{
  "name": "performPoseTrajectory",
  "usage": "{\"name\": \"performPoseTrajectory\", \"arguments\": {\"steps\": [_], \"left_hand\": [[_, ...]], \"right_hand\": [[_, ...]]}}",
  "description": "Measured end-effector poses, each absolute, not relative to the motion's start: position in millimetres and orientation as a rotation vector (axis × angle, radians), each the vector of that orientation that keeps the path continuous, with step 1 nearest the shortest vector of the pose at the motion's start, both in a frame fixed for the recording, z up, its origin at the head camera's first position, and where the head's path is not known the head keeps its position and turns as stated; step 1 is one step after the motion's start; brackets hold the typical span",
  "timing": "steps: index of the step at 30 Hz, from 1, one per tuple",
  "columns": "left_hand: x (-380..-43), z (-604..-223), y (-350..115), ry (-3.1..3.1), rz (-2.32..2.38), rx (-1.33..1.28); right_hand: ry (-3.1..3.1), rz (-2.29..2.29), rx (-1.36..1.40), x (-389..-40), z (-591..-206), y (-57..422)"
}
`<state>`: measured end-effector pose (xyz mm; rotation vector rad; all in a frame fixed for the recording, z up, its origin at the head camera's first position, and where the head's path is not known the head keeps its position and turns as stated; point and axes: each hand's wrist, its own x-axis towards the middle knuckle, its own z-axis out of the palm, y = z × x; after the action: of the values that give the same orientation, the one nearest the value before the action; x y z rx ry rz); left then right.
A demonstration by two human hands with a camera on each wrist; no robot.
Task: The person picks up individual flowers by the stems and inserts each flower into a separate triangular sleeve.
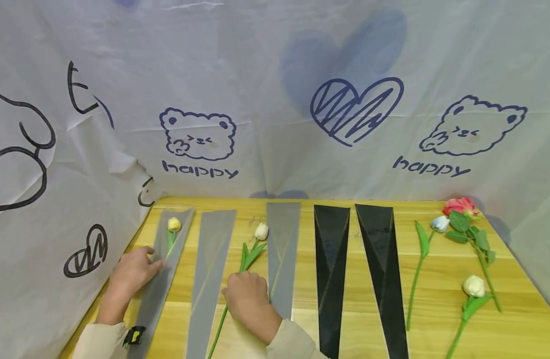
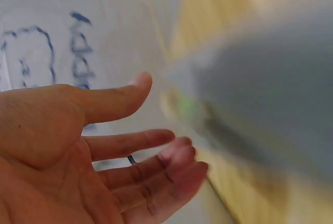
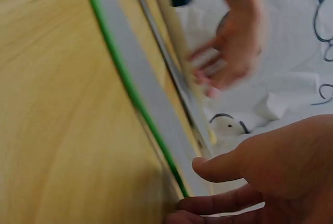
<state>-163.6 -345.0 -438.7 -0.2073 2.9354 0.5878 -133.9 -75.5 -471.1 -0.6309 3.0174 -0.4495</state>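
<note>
My right hand (image 1: 250, 299) lies over the green stem (image 3: 125, 73) of a white tulip (image 1: 261, 231). In the right wrist view its fingertips are right at the stem, with the thumb (image 3: 208, 169) apart from the forefinger. At the far left my left hand (image 1: 135, 269) is beside a grey translucent flower sleeve (image 1: 158, 299) with a yellow tulip (image 1: 174, 224) inside. The left wrist view shows its fingers (image 2: 171, 190) loosely bent, the thumb apart and nothing held; the sleeve looms blurred beyond the fingertips.
Two more grey sleeves (image 1: 210, 269) (image 1: 283, 219) flank the white tulip. Right of them lie two black sleeves (image 1: 332, 249) (image 1: 382, 249). A blue-white tulip (image 1: 440, 223), a pink flower (image 1: 460, 206) and another white tulip (image 1: 474, 286) lie at the table's right. A printed cloth (image 1: 275, 99) hangs behind.
</note>
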Motion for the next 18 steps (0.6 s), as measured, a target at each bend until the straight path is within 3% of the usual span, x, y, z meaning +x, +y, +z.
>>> {"name": "performPoseTrajectory", "arguments": {"steps": [9, 18], "left_hand": [[-219, -463, -262, 2.957, 0.747, -0.089], [-238, -473, -251, 3.019, 0.471, -0.191]], "right_hand": [[3.205, -0.249, -0.513, -134, -489, -83], [3.135, -0.558, -0.381, -136, -483, -76]]}}
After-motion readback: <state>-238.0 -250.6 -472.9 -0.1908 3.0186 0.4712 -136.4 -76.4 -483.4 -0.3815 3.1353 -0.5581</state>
